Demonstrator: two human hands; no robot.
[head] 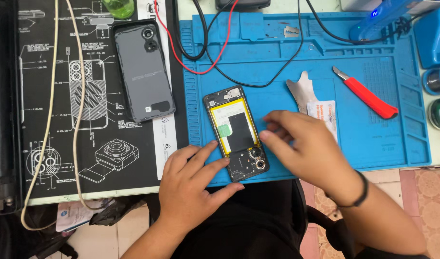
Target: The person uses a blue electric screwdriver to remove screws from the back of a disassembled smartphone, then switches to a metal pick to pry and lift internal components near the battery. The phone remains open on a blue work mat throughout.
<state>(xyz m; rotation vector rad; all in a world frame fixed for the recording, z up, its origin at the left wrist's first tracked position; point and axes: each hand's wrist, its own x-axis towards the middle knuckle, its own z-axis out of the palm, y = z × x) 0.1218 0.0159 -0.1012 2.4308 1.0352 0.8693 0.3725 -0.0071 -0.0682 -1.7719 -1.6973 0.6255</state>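
An opened smartphone (237, 133) lies on the blue repair mat (373, 144), at 1 o'clock from the open left hand (191, 184) steadying it; the right hand (304, 148), fingers loosely curled, empty, hovers at its 3 o'clock.

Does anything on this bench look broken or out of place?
Only the opened phone on the blue mat: its insides are bare, and its grey back cover lies apart on the black mat.

Bare hands and forearms, a thin black wristband (361, 192) on the right wrist.
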